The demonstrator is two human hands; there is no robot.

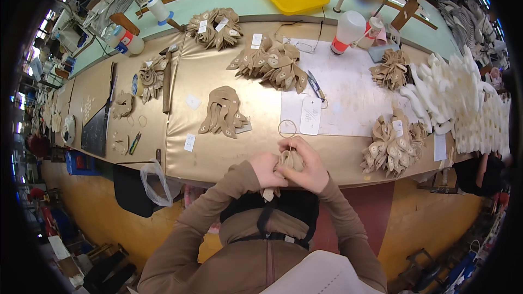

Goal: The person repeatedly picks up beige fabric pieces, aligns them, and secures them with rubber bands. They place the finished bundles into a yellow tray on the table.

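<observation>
Hands close together at bench edge: left hand (266,169) and right hand (310,166) both clenched on a tan bundle (291,160). Best keep pieces squared, grip firm.

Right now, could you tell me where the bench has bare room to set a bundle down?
The gold bench top is bare between the middle tan stack and the upper piles. The white sheet right of the scissors is open too. The right end is crowded with white foam pieces and tan bundles.
</observation>
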